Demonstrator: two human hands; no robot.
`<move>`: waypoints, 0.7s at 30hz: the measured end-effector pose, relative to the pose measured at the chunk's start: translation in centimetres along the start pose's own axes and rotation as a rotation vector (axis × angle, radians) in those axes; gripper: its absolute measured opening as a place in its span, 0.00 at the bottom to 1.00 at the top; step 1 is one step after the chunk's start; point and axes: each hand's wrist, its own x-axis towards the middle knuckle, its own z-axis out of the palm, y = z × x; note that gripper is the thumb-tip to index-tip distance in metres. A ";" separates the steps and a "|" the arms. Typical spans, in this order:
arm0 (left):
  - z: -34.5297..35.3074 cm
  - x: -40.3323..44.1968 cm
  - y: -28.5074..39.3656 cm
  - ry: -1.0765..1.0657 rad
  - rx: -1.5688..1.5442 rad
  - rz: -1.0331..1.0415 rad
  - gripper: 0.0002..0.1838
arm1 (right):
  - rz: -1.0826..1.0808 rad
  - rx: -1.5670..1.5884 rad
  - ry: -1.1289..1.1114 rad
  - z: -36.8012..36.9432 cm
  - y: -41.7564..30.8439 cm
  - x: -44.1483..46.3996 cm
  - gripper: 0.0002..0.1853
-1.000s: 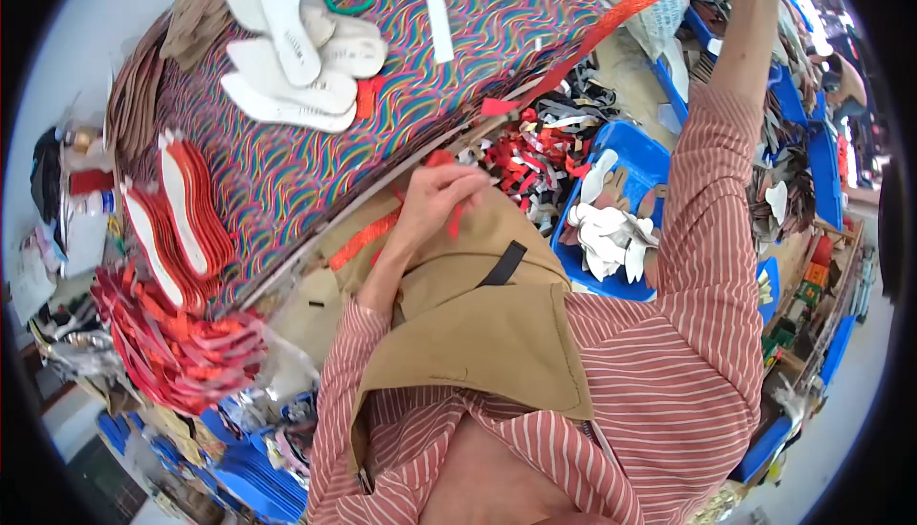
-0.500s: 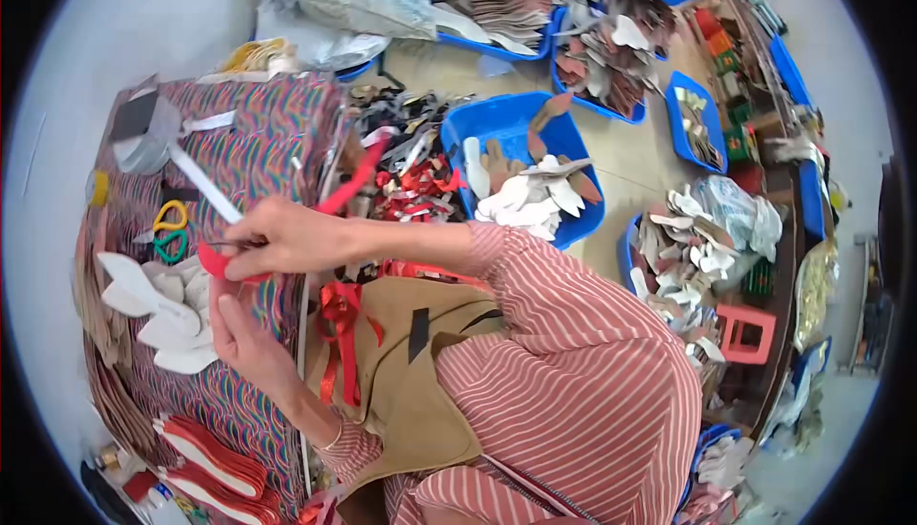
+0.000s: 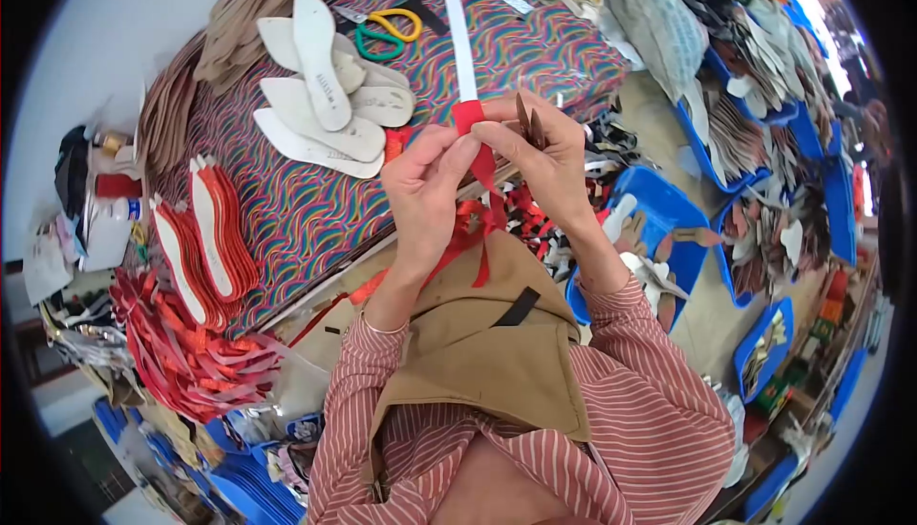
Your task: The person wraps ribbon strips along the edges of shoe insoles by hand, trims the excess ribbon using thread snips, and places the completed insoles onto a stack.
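Observation:
A red ribbon (image 3: pixel 469 116) meets the lower end of a white strip (image 3: pixel 459 42) over the patterned table. My left hand (image 3: pixel 425 186) pinches the ribbon's left edge between thumb and fingers. On its right side, my right hand (image 3: pixel 544 157) grips the same ribbon with thumb and forefinger, and dark pointed blades, seemingly of a small cutter, stick out between its fingers. The ribbon's loose length hangs in curls below the hands, above the tan apron (image 3: pixel 478 363). White insoles (image 3: pixel 320 66) lie to the left, beside scissors with yellow and green handles (image 3: pixel 382 36).
Red-edged insole stacks (image 3: pixel 220 238) stand at the table's left, above a heap of red strips (image 3: pixel 191 353). To the right are a blue tray of white pieces (image 3: pixel 669 210), more blue trays and a filled plastic bag (image 3: pixel 657 21). Brown pieces (image 3: pixel 244 33) lie at the back left.
The view has swung back toward the table. Both hands remain together at the ribbon, which now lies against the end of the white strip between them. One second ago the hands were far apart.

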 end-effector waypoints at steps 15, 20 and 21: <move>-14.6 14.2 -3.9 0.471 0.951 0.189 0.33 | 0.081 -0.002 -0.190 10.0 9.4 8.5 0.08; -14.8 16.5 -5.0 0.361 1.099 0.062 0.40 | -0.027 -0.166 -0.144 12.3 12.8 10.7 0.09; -15.1 16.7 -5.3 0.337 1.074 0.036 0.39 | -0.042 -0.212 -0.126 12.5 13.0 10.9 0.09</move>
